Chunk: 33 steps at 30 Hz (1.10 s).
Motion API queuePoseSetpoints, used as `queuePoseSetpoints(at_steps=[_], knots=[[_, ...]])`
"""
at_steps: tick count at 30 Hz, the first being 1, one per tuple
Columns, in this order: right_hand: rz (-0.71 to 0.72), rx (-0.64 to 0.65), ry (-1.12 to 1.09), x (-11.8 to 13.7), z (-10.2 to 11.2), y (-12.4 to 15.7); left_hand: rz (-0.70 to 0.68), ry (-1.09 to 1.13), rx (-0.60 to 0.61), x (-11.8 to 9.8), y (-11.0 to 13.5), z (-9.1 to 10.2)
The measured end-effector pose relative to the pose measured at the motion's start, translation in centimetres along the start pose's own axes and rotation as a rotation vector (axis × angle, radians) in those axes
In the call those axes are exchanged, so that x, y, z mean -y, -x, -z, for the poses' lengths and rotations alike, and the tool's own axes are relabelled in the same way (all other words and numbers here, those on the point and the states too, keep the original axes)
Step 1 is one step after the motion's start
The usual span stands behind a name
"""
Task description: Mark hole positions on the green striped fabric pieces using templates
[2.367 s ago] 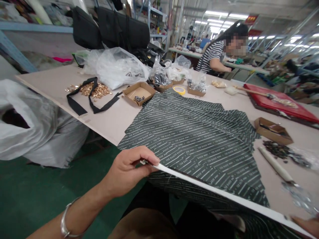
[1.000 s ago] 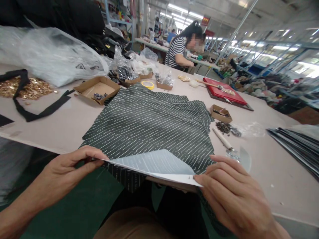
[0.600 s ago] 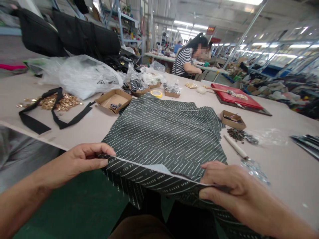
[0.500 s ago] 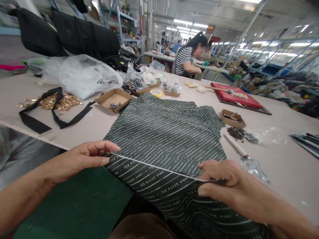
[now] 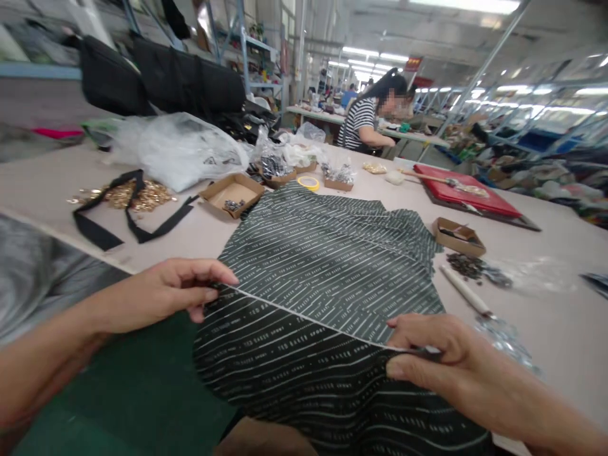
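Note:
Dark green fabric (image 5: 327, 253) with white diagonal stripes and printed lettering lies over the near table edge and hangs down toward my lap. A thin pale line runs straight across it between my two hands. At the left end of that line, my left hand (image 5: 183, 288) pinches the fabric between thumb and fingers. My right hand (image 5: 432, 348) grips the right end, thumb below and fingers above. A small dark, shiny piece pokes out by the right fingers; I cannot make out what it is.
Left on the table (image 5: 190, 234) lie a black strap (image 5: 97, 234), gold metal pieces (image 5: 152, 195) and a cardboard box (image 5: 232, 190). At right are a small box (image 5: 458, 235), a white-handled tool (image 5: 465, 291) and a red pad (image 5: 468, 189). A person (image 5: 365, 120) sits at a table behind.
The near part of the fabric now hangs lower and more loosely, with its rounded left edge showing. Both hands keep their hold on it. The whole view has shifted slightly.

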State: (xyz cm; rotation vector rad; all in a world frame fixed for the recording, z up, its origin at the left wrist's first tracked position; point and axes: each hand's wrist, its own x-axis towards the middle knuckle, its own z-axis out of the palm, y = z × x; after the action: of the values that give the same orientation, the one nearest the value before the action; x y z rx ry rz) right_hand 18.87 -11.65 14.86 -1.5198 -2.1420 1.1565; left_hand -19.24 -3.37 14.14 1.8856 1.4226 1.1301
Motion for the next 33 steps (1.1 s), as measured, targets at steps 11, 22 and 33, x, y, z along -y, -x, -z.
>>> queuePoseSetpoints(at_steps=[11,22,33], knots=[[-0.092,0.086,-0.051,1.6,-0.4,-1.3,-0.077,0.102,0.71,-6.5,1.7,-5.2],[-0.096,0.093,-0.091,0.1,-0.5,-0.6,-0.213,-0.076,0.817,-8.4,1.3,-10.7],[0.047,-0.152,-0.153,-4.2,-2.0,2.5,-0.009,-0.205,1.019,-8.9,1.0,-9.2]])
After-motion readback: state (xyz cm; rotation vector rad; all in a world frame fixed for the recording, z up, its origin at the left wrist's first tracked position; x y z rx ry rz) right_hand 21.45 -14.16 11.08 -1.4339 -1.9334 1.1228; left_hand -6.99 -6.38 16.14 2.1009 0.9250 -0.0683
